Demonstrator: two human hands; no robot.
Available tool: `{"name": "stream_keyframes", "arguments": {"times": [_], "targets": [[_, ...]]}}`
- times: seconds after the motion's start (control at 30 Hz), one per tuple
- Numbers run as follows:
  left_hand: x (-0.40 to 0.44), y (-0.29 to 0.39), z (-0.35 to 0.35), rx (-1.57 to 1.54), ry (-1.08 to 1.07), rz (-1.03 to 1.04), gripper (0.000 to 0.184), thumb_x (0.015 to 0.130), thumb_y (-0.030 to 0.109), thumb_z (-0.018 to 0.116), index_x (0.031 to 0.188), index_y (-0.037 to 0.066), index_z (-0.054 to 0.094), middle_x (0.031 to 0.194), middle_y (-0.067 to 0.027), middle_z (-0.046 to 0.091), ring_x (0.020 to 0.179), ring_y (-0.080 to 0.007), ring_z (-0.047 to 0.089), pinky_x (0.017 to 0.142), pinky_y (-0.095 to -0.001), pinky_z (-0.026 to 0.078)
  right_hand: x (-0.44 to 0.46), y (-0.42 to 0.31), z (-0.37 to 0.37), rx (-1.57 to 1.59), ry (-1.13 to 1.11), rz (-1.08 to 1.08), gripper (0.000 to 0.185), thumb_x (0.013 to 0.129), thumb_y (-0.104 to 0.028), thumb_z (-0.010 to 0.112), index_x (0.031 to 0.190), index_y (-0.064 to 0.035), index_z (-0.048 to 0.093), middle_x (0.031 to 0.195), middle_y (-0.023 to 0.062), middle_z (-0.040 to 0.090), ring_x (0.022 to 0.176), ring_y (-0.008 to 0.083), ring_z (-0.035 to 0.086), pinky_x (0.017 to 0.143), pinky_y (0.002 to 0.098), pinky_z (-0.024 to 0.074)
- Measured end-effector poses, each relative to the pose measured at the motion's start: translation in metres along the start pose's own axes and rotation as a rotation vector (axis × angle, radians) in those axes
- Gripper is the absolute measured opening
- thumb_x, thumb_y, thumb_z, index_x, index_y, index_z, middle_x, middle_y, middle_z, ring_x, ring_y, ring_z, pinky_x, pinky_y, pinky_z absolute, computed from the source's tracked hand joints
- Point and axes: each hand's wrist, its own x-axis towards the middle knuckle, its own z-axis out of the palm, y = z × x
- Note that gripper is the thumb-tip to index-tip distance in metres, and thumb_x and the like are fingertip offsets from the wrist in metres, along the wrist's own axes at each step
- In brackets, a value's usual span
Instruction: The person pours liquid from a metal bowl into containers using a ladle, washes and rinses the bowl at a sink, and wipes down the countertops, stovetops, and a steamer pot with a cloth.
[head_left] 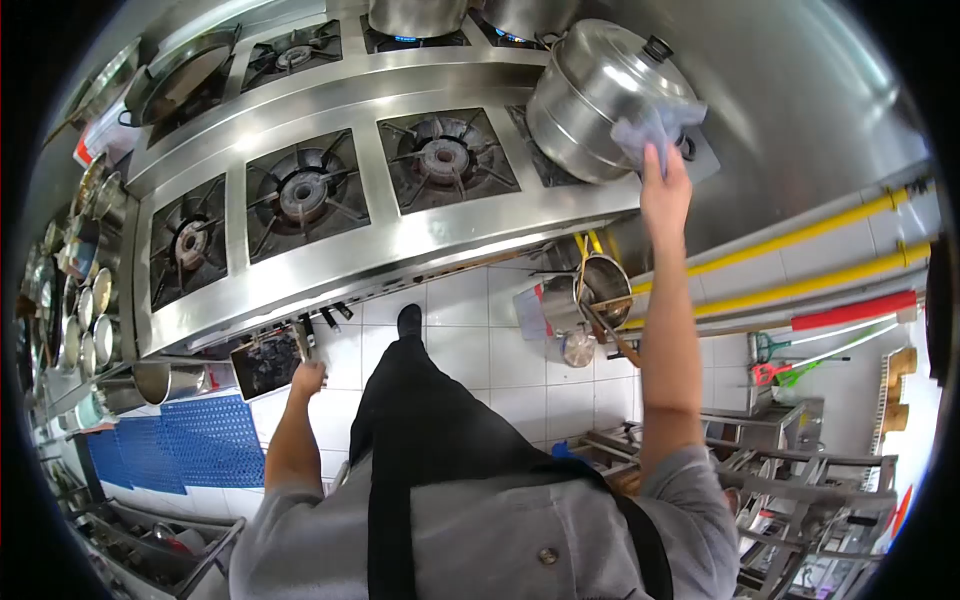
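Note:
My right hand is stretched forward, closed on a thin, pale purplish cloth that looks smeared by motion. The cloth is against or just in front of the side of a large lidded steel pot, which stands on the right end of the stove. Low on the left, my left hand closes at the near right edge of a dark rectangular tray. The tray sits below the stove's front edge, its inside blackened. My left fingertips are partly hidden.
Front burners with iron grates line the steel stove. Blue flames burn under pots at the back. A wide pan stands back left. Saucepans are near the yellow pipes. A blue mat lies on the floor.

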Motion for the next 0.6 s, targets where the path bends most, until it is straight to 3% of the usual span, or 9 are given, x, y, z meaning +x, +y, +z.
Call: {"name": "stream_keyframes", "arguments": {"times": [0.07, 0.13, 0.17, 0.23, 0.37, 0.47, 0.53, 0.57, 0.6], "targets": [[0.026, -0.054, 0.026, -0.193, -0.008, -0.184, 0.037, 0.095, 0.036, 0.053, 0.098, 0.001, 0.066, 0.085, -0.0129, 0.073, 0.066, -0.0225, 0.071, 0.055, -0.0383, 0.056, 0.065, 0.008, 0.03, -0.202, 0.004, -0.204, 0.034, 0.099, -0.018, 0.056, 0.13, -0.0084, 0.062, 0.13, 0.0138, 0.064, 0.115, 0.0324, 0.062, 0.102, 0.0415, 0.0473], [0.017, -0.059, 0.045, -0.351, -0.029, -0.337, 0.025, 0.095, 0.032, 0.055, 0.093, 0.01, 0.064, 0.078, -0.0089, 0.068, 0.059, -0.0193, 0.065, 0.049, -0.0353, 0.05, 0.124, 0.037, 0.064, -0.929, -0.158, -0.706, 0.039, 0.093, -0.017, 0.054, 0.13, -0.0101, 0.063, 0.141, 0.012, 0.057, 0.13, 0.0317, 0.053, 0.112, 0.043, 0.0389], [0.029, -0.087, 0.06, -0.159, -0.096, -0.223, 0.034, 0.099, 0.029, 0.048, 0.087, 0.001, 0.065, 0.078, -0.0138, 0.071, 0.055, -0.0214, 0.067, 0.045, -0.0358, 0.05, 0.149, 0.056, 0.08, -0.947, -0.168, -0.719, 0.039, 0.093, -0.017, 0.054, 0.13, -0.0101, 0.063, 0.141, 0.012, 0.057, 0.13, 0.0317, 0.053, 0.112, 0.043, 0.0389], [0.015, -0.061, 0.077, -0.469, -0.007, -0.552, 0.033, 0.098, 0.028, 0.047, 0.088, 0.0, 0.064, 0.078, -0.0156, 0.07, 0.053, -0.0223, 0.064, 0.042, -0.0353, 0.048, 0.186, 0.098, 0.107, -1.041, -0.454, -1.083, 0.042, 0.092, -0.019, 0.051, 0.131, -0.0113, 0.064, 0.148, 0.01, 0.051, 0.142, 0.0268, 0.041, 0.121, 0.0444, 0.0271], [0.006, -0.014, 0.096, -0.555, -0.026, -0.574, 0.031, 0.096, 0.027, 0.05, 0.093, 0.0, 0.066, 0.076, -0.0153, 0.068, 0.049, -0.0209, 0.06, 0.04, -0.0341, 0.044, 0.251, 0.078, 0.162, -1.125, -0.697, -0.958, 0.039, 0.094, -0.023, 0.053, 0.13, -0.012, 0.064, 0.151, 0.008, 0.049, 0.144, 0.0241, 0.038, 0.121, 0.0459, 0.0252], [0.015, 0.016, 0.104, -0.601, -0.036, -0.58, 0.03, 0.096, 0.026, 0.05, 0.098, 0.002, 0.067, 0.077, -0.0123, 0.068, 0.055, -0.0192, 0.062, 0.044, -0.0323, 0.045, 0.316, 0.062, 0.21, -1.156, -0.813, -0.887, 0.037, 0.091, -0.031, 0.055, 0.113, -0.0063, 0.072, 0.131, 0.0119, 0.065, 0.13, 0.027, 0.055, 0.11, 0.0446, 0.0406], [0.025, 0.045, 0.112, -0.656, 0.024, -0.599, 0.026, 0.096, 0.021, 0.049, 0.093, 0.002, 0.067, 0.083, -0.0139, 0.07, 0.065, -0.0252, 0.067, 0.053, -0.0383, 0.051, 0.35, 0.044, 0.233, -1.212, -1.095, -0.487, 0.034, 0.087, -0.03, 0.058, 0.1, -0.0034, 0.075, 0.108, 0.0156, 0.073, 0.108, 0.0324, 0.068, 0.093, 0.0435, 0.0527], [0.035, 0.053, 0.115, -0.661, 0.029, -0.603, 0.026, 0.096, 0.021, 0.049, 0.093, 0.002, 0.067, 0.083, -0.0139, 0.07, 0.065, -0.0252, 0.067, 0.053, -0.0383, 0.051, 0.362, 0.044, 0.236, -1.209, -1.095, -0.496, 0.034, 0.087, -0.03, 0.058, 0.1, -0.0034, 0.075, 0.108, 0.0156, 0.073, 0.108, 0.0324, 0.068, 0.093, 0.0435, 0.0527], [0.047, 0.052, 0.122, -0.232, -0.125, -0.2, 0.026, 0.096, 0.02, 0.049, 0.09, 0.002, 0.067, 0.086, -0.0164, 0.071, 0.07, -0.0305, 0.067, 0.059, -0.0429, 0.052, 0.369, 0.046, 0.237, -1.141, -1.121, -0.539, 0.033, 0.089, -0.029, 0.058, 0.1, -0.0027, 0.073, 0.103, 0.0175, 0.073, 0.101, 0.0355, 0.069, 0.088, 0.0446, 0.0541]]}}
